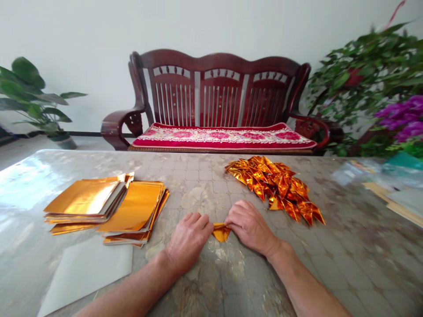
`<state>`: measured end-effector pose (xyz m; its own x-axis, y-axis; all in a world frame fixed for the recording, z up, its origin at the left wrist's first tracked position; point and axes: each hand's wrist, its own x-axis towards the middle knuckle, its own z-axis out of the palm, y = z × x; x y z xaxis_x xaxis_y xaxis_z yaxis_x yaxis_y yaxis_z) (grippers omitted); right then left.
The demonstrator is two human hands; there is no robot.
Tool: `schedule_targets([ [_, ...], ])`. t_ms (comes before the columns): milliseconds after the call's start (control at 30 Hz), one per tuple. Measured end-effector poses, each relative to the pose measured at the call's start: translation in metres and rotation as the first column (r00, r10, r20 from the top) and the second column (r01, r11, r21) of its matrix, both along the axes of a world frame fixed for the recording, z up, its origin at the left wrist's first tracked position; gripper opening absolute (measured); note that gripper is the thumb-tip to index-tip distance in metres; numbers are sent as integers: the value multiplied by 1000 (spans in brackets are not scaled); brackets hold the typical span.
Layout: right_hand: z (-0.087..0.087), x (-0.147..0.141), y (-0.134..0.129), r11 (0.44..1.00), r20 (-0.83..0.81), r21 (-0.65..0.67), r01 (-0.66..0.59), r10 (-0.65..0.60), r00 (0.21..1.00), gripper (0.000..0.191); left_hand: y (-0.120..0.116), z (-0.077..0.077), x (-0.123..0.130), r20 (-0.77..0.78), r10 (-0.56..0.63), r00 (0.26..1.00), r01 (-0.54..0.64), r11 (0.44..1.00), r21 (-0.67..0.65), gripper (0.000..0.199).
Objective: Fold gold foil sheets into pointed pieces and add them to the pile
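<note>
Glossy gold foil (220, 234), folded small, tapering nearward, on patterned table (333, 246), between left hand (191, 237) and right hand (253, 226), fingers closed, pinching its 2 ends, smooth rectangular sheets (82, 196) in 2 stacks, creased pointed pieces (276, 182) heaped.

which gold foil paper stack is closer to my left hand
The right-hand gold foil paper stack: it lies between your left hand and the other stack, which sits farther left.
</note>
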<state>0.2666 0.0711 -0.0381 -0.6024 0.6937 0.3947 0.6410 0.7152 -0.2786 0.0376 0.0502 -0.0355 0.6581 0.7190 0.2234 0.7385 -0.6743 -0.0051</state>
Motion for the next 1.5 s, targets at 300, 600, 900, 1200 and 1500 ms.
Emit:
schedule_targets([
  [300,-1,1,-2,999,-5,8,-38,38,999,15,-5,5,2,-54,-16,998,14,999,-32,4],
  [600,4,0,-3,998,-9,3,-58,58,998,17,-20,7,8,-93,25,995,-27,999,-19,4],
  [900,5,0,-4,999,17,10,-51,51,999,15,-22,7,21,-102,35,994,-27,997,71,14],
  [1200,13,-9,-10,999,83,-2,-51,51,995,18,-15,1,12,-18,14,1000,-13,999,32,5],
  [1500,18,-13,-15,994,87,-75,-77,83,993,14,-29,2,21,-61,116,991,-112,992,55,6],
])
